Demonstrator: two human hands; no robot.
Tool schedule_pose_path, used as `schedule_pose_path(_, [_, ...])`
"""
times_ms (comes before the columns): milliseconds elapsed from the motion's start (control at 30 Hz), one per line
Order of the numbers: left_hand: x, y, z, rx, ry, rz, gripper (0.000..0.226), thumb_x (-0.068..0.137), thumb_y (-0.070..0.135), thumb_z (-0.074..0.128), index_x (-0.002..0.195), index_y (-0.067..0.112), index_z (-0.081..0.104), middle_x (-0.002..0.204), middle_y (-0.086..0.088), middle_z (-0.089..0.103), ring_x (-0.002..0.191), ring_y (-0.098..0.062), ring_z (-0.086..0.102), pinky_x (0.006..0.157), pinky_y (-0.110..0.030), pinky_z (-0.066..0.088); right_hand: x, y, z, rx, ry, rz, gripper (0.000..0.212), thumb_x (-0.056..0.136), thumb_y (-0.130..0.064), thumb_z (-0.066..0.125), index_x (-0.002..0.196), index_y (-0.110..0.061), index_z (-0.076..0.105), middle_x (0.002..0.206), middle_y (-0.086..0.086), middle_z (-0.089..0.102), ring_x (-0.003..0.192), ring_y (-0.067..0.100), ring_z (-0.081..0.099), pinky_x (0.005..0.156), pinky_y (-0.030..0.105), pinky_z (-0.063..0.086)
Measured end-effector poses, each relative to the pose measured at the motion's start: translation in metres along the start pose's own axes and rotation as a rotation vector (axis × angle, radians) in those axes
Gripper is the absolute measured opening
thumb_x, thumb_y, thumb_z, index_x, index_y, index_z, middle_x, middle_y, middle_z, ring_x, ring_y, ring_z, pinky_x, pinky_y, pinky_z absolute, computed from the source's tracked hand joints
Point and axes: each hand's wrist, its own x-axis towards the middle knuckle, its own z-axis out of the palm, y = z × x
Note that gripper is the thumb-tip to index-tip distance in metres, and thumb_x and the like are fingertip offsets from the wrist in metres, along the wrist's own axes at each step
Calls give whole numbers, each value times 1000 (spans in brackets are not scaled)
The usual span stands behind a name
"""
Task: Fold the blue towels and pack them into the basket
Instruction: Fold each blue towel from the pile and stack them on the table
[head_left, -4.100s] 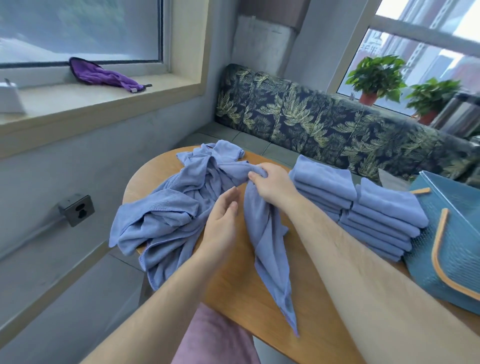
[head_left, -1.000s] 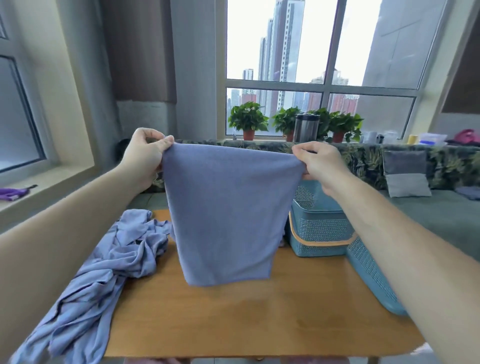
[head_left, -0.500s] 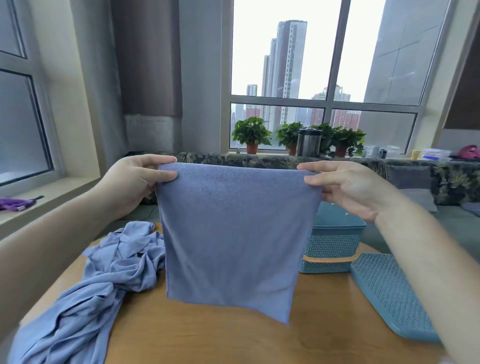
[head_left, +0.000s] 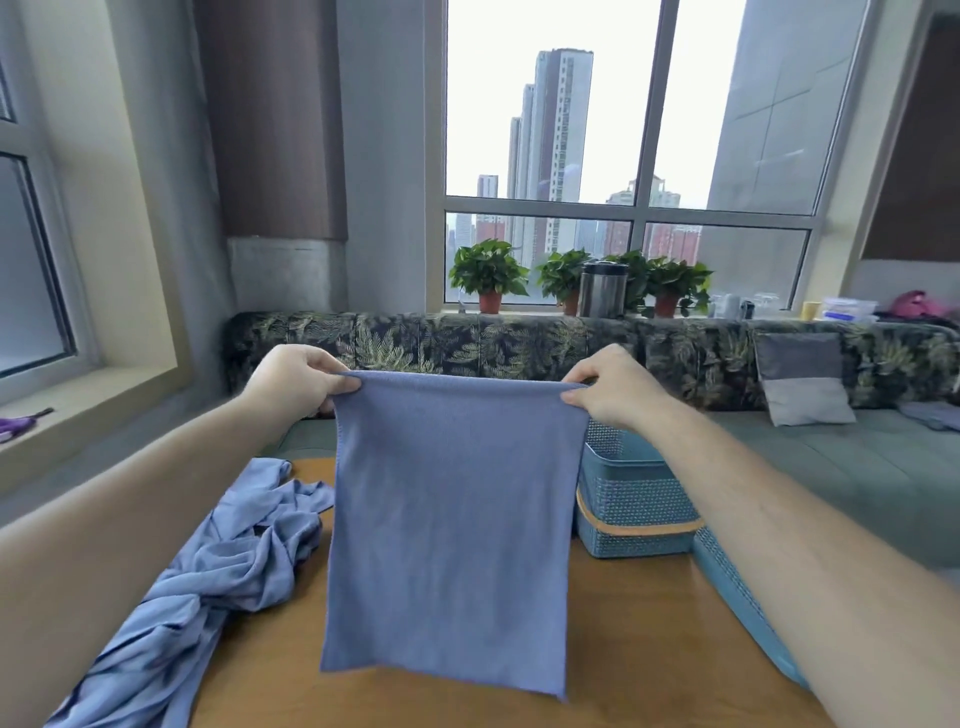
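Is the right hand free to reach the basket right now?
Probably not yet: the right hand pinches the towel by a top corner, though the basket stands close beneath it.

**Bare arms and bare hands on my feed**

From my remote station I see the person only from the forearms down. The left forearm (head_left: 130, 519) is uncovered along all its visible length and looks smooth. The right forearm (head_left: 805, 545) is uncovered too, with fine hair over its upper side. The left hand (head_left: 296, 382) and right hand (head_left: 615, 387) are bare. The wide lens swells both arms toward the bottom corners.
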Motion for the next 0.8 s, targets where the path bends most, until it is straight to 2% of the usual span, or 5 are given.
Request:
schedule_pose_path(100, [3,10,1,-212,-34,8,9,88,3,74,90,3,65,72,-18,69,50,-11,68,46,-18,52,14,-2,0,156,40,-39,7,95,-21,68,91,-26,73,93,-4,71,82,17,71,74,31,52])
schedule_pose_path(233, [-7,0,3,-477,-88,-7,9,90,-2,70,89,3,62,87,-15,70,78,-21,75,71,-25,62,4,5,0,398,19,-54,9,98,-10,64,101,-15,71,97,3,75,79,11,76,69,33,61])
schedule_pose_path(333, [-37,-31,10,-506,-108,-51,10,87,-3,70,90,2,62,81,-11,69,70,-15,74,70,-21,60,-20,26,28,418,7,-58,9,93,-11,70,99,-17,72,94,2,75,83,18,75,75,38,63])
schedule_pose_path(667, [-177,-204,105,-200,-237,-275,6,91,16,73,91,11,71,72,-7,73,68,-21,63,61,-19,52,-168,149,183,331,-173,159,6,91,-30,71,87,-34,72,77,-8,72,71,16,67,75,46,58])
schedule_pose_path(800, [-184,-210,107,-46,-195,-170,11,90,32,74,92,21,75,83,7,73,77,-10,62,75,-24,47,-191,157,195,331,-130,124,9,95,-26,67,88,-31,69,71,-26,64,65,0,55,64,17,43])
